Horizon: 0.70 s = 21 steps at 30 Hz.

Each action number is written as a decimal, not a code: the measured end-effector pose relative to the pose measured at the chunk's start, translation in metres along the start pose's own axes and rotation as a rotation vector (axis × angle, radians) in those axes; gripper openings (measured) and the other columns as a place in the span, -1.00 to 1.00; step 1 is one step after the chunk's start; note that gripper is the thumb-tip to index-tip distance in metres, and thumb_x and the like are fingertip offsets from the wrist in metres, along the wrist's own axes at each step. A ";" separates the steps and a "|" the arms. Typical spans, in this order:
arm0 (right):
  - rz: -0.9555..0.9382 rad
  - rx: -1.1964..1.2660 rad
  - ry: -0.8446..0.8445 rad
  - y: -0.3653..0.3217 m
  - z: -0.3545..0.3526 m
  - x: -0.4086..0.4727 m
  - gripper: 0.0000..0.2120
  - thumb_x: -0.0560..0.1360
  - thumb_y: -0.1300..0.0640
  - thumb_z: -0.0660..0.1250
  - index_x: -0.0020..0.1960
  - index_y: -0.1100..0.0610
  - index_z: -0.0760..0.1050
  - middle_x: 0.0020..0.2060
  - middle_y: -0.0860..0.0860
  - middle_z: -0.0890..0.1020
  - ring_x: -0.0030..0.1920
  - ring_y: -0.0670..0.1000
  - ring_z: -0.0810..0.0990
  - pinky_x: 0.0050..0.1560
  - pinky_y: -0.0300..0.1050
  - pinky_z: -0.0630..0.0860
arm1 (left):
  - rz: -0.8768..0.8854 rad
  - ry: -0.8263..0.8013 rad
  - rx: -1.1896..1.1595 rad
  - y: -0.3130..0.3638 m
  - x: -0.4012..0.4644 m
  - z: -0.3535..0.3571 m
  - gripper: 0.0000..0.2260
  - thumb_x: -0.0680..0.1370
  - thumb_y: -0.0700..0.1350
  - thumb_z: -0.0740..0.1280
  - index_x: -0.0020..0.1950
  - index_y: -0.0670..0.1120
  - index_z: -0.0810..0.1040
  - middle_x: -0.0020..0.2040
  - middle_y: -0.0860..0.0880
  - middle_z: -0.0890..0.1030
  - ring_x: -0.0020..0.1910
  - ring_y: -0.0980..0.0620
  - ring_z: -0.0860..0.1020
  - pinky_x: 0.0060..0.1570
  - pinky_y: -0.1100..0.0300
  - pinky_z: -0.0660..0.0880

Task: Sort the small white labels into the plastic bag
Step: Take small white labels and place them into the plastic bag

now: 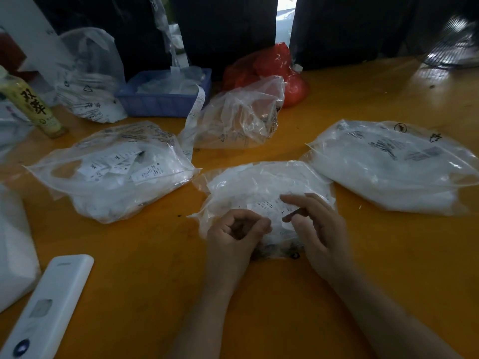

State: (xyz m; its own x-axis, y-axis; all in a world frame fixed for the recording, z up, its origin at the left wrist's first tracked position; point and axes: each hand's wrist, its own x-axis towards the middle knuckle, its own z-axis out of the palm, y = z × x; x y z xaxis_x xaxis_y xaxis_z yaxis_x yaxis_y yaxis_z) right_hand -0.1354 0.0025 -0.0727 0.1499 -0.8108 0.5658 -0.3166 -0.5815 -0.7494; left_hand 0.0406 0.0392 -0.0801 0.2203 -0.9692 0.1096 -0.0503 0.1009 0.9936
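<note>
Both hands on crinkled clear plastic bag [259, 185] of small white labels [267, 204], left hand [237, 229] curled, grip unclear, right hand [317, 224] loosely open

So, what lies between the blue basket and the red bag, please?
In the head view, a crumpled clear bag lies between the blue basket and the red bag, slightly nearer the camera.

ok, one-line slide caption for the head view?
Both hands, left hand and right hand, work at the clear plastic bag of small white labels on the orange wooden table.
</note>
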 end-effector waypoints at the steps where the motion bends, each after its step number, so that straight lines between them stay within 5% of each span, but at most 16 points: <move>1: -0.018 -0.017 -0.053 -0.002 0.001 0.000 -0.72 0.60 0.04 0.26 0.16 0.17 0.62 -0.04 -0.03 0.61 -0.07 -0.09 0.62 -0.10 -0.31 0.53 | 0.010 -0.009 0.054 0.001 -0.001 0.000 -0.88 0.50 0.13 0.54 -0.04 0.15 0.70 -0.11 0.12 0.75 -0.12 0.15 0.72 -0.19 0.33 0.62; 7: -0.018 -0.104 -0.068 -0.001 0.004 0.000 -0.93 0.51 0.15 0.46 -0.11 0.13 0.59 -0.20 -0.13 0.58 -0.17 -0.20 0.55 -0.15 -0.43 0.42 | 0.008 0.050 -0.032 -0.004 0.002 0.001 -0.78 0.43 0.09 0.63 0.04 0.23 0.71 -0.04 0.13 0.75 -0.02 0.15 0.72 -0.10 0.31 0.62; 12: -0.050 -0.128 -0.161 -0.001 0.006 -0.001 -0.84 0.52 0.06 0.35 -0.17 0.13 0.57 -0.24 -0.08 0.57 -0.21 -0.14 0.53 -0.25 -0.32 0.45 | -0.076 0.072 -0.279 -0.007 0.006 -0.002 -0.83 0.35 0.07 0.62 -0.11 0.08 0.75 -0.19 0.05 0.71 -0.19 0.08 0.66 -0.18 0.22 0.60; 16: -0.077 -0.148 -0.174 0.001 0.008 -0.002 -0.83 0.55 0.05 0.32 -0.10 0.12 0.62 -0.20 -0.08 0.58 -0.19 -0.14 0.54 -0.24 -0.26 0.50 | -0.055 0.022 -0.317 -0.004 0.005 -0.005 -0.85 0.44 0.01 0.60 -0.05 0.00 0.77 -0.17 -0.07 0.73 -0.31 0.02 0.63 -0.37 0.20 0.54; 21: -0.059 -0.150 0.070 0.003 0.003 0.000 -0.84 0.60 0.21 0.29 0.10 0.18 0.63 -0.07 -0.06 0.60 -0.14 -0.16 0.56 -0.16 -0.36 0.46 | -0.083 0.001 -0.309 -0.002 0.003 -0.002 -0.88 0.51 -0.04 0.58 0.02 0.01 0.76 0.05 -0.12 0.78 0.03 -0.14 0.76 -0.22 0.18 0.67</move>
State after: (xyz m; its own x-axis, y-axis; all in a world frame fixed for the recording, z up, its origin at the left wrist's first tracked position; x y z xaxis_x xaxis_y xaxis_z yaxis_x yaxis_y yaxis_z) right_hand -0.1330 0.0003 -0.0760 0.1086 -0.7656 0.6341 -0.4460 -0.6076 -0.6572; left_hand 0.0432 0.0366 -0.0816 0.2122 -0.9768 0.0280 0.2663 0.0854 0.9601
